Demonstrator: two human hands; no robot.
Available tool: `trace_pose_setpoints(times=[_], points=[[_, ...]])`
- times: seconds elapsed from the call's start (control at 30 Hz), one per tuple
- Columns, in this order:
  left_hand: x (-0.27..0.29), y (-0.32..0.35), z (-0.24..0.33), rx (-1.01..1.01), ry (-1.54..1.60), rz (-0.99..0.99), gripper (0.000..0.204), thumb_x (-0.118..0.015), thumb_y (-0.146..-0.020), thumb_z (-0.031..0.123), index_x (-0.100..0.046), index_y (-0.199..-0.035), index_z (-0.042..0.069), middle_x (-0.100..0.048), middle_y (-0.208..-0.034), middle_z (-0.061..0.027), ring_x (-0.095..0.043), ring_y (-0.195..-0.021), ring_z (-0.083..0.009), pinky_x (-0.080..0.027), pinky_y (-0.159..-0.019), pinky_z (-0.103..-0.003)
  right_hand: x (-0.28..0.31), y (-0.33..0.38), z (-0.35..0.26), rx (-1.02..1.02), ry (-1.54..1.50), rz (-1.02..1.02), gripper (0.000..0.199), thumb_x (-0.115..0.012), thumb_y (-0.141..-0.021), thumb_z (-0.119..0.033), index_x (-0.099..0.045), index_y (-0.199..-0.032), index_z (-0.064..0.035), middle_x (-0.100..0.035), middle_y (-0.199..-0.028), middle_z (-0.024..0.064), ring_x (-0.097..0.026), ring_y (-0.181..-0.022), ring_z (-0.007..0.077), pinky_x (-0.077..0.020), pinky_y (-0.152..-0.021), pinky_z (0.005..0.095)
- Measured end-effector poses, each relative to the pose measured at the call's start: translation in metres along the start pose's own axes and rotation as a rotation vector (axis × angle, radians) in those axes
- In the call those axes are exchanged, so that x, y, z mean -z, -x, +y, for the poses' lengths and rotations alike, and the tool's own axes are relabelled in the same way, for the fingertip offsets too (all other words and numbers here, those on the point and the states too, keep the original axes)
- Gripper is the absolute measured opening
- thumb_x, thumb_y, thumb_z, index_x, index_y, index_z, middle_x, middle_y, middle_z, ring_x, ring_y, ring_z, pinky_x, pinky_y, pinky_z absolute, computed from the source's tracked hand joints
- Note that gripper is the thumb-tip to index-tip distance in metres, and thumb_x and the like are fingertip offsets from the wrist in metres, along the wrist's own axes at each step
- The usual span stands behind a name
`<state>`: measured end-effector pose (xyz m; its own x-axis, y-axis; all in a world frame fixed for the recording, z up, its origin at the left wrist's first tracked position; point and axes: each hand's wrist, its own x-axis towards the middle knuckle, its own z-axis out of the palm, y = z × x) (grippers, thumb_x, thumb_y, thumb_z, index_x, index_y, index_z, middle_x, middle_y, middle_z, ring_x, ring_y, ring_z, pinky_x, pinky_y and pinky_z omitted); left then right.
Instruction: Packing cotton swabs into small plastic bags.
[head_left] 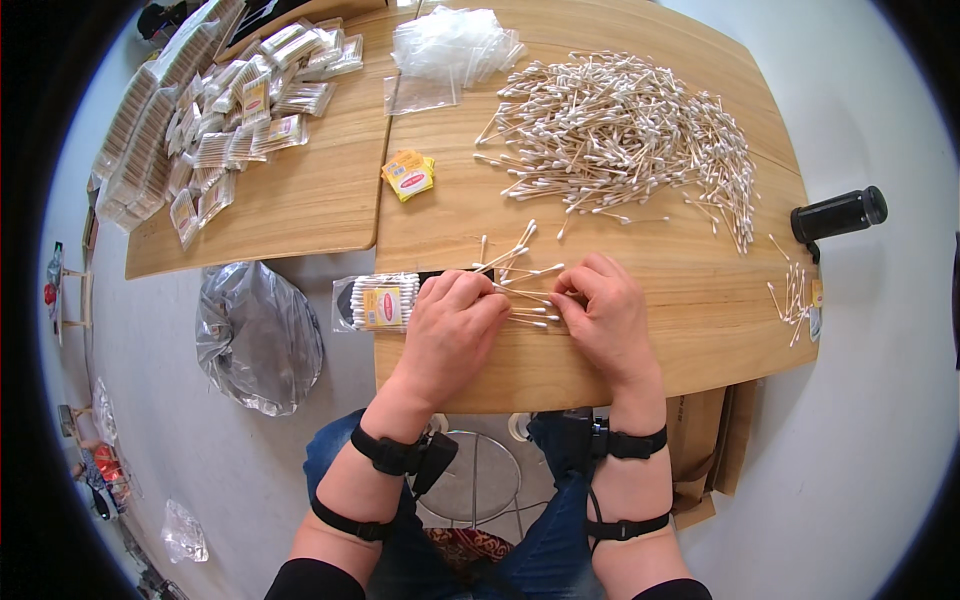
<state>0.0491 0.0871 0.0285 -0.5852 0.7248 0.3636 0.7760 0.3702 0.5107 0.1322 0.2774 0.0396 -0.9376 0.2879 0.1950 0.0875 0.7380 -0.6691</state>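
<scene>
Cotton swabs (541, 324) lie loose at frame centre, my right hand (605, 315) pinching one's tip; my left hand (450, 325) hides a packet's (372, 302) right end, grip unclear; I'm probably gathering swabs, next move wanting aligned tips

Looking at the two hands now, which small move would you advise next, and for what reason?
I would probably let the right hand guide the loose swabs between the hands leftward, because its fingertips are at their white ends. The left hand lies over the right end of the bag, which holds a row of swabs and a card.
</scene>
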Motion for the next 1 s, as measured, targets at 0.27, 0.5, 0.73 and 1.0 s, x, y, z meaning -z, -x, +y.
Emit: trace_pose_setpoints(times=[0.27,0.5,0.73,1.0], points=[[-0.0036,-0.0020,0.0034,0.075,0.009,0.081,0.014,-0.075,-0.078,0.010,-0.070,-0.091,0.010,-0.061,-0.096,-0.0058,-0.059,-0.094,-0.0270,-0.047,-0.084,-0.040,0.0035,0.0005,0.0006,-0.003,0.016,-0.012,0.009,-0.074,-0.074,-0.005,-0.065,-0.075,-0.0053,-0.060,-0.078,0.0083,-0.059,-0.080,0.0298,-0.0483,-0.069,0.0410],[-0.0021,-0.0010,0.0032,0.020,-0.032,0.071,0.016,-0.075,-0.078,0.009,-0.071,-0.093,0.011,-0.061,-0.103,-0.0066,-0.059,-0.099,-0.0285,-0.047,-0.086,-0.040,0.0020,0.0011,0.0010,0.001,0.015,-0.003,0.009,-0.074,-0.075,-0.007,-0.065,-0.074,-0.0055,-0.060,-0.078,0.0085,-0.059,-0.080,0.0302,-0.0486,-0.069,0.0414],[-0.0036,-0.0008,0.0032,0.010,-0.029,0.055,0.013,-0.076,-0.077,0.009,-0.070,-0.089,0.010,-0.062,-0.100,-0.0041,-0.060,-0.100,-0.0271,-0.046,-0.087,-0.040,0.0023,0.0010,0.0034,0.004,0.031,0.022,0.009,-0.073,-0.074,-0.007,-0.064,-0.073,-0.0060,-0.059,-0.078,0.0081,-0.059,-0.081,0.0302,-0.0491,-0.069,0.0415],[-0.0041,-0.0009,0.0006,0.066,0.039,0.135,0.011,-0.073,-0.079,0.006,-0.068,-0.089,0.007,-0.063,-0.097,-0.0075,-0.060,-0.094,-0.0293,-0.047,-0.084,-0.040,0.0047,0.0001,-0.0019,0.001,0.001,-0.082,0.009,-0.075,-0.073,-0.005,-0.066,-0.077,-0.0060,-0.061,-0.082,0.0081,-0.060,-0.082,0.0300,-0.0491,-0.070,0.0413]])
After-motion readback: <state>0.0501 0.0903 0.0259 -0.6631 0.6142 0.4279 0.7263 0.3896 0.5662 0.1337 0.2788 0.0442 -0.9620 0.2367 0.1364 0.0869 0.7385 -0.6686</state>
